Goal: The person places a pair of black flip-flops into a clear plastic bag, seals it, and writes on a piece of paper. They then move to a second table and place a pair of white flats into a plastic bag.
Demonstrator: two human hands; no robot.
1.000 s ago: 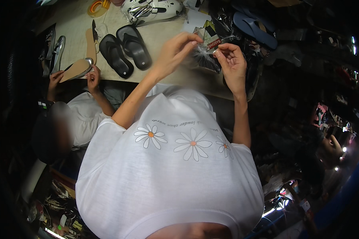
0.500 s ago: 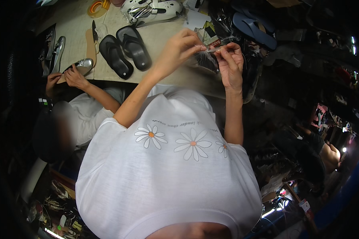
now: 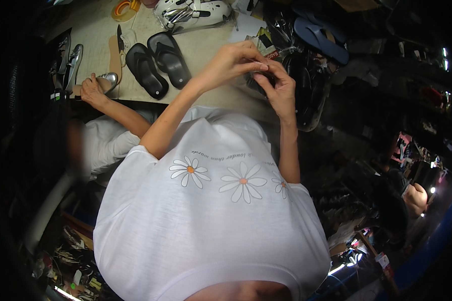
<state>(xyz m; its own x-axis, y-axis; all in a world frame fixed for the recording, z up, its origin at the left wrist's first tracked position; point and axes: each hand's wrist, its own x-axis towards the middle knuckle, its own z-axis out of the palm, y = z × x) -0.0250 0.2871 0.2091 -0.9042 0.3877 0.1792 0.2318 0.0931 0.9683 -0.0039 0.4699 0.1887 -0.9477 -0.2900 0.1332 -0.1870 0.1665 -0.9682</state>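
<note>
My left hand (image 3: pixel 238 61) and my right hand (image 3: pixel 281 89) meet above the far edge of my lap, fingertips pinched together. Whatever sits between the fingers is mostly hidden; a bit of clear plastic seems to show beside them. Just beyond my right hand lies black footwear (image 3: pixel 306 90) in clear plastic, with a dark printed card (image 3: pixel 271 53) near my left knuckles. To the left of my left wrist, a pair of black thong sandals, one (image 3: pixel 146 71) slightly nearer than the other (image 3: pixel 169 59), rests on the table.
Blue flip-flops (image 3: pixel 320 41) lie at the far right, white clogs (image 3: pixel 193 14) in plastic at the back. A tape roll (image 3: pixel 124 10), a knife (image 3: pixel 119 37) and a tan insole (image 3: pixel 114 57) are on the table (image 3: pixel 206 47). At left, a co-worker's hand (image 3: pixel 92 92) holds a silver shoe (image 3: pixel 107 83).
My hands have come together; the right moved left and slightly down, and the small pale strip seen between them is now covered. The co-worker's hands shifted on the silver shoe.
</note>
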